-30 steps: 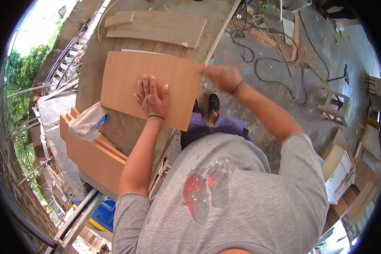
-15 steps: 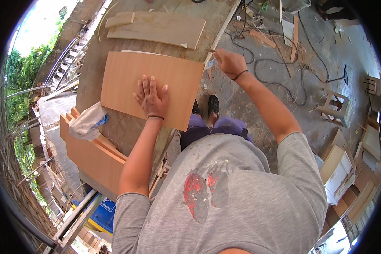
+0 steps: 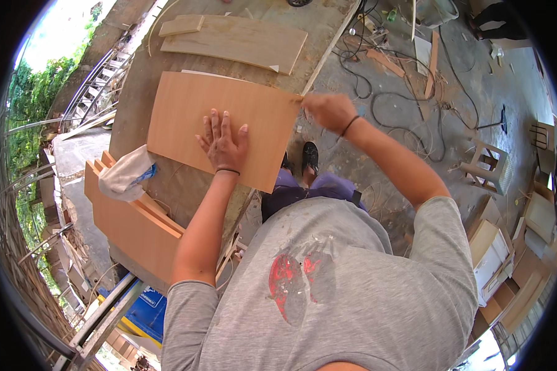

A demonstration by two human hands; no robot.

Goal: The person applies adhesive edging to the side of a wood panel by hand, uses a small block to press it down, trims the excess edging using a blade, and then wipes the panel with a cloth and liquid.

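A light brown wood-grain panel (image 3: 179, 117) lies flat at the bench's near edge. My left hand (image 3: 223, 141) is spread open on its face, pressing palm down. At the panel's right far corner, my right hand (image 3: 331, 112) is closed on a thin brown piece (image 3: 296, 99), of which only a short end shows. That end is blurred, so its kind cannot be made out; it meets or lies just over the panel's edge. A pale strip (image 3: 207, 75) peeks out behind the panel's far edge.
Plain wood boards (image 3: 235, 43) lie farther back on the bench (image 3: 136, 93). On the left, a whitish cloth (image 3: 125, 177) rests on stacked brown panels (image 3: 130, 222). Black cables (image 3: 408, 96), offcuts and a wooden stool (image 3: 487, 166) are on the floor at right.
My right hand has come down and slightly left, bringing the thin brown piece to the panel's corner. My left hand has stayed in place on the panel.
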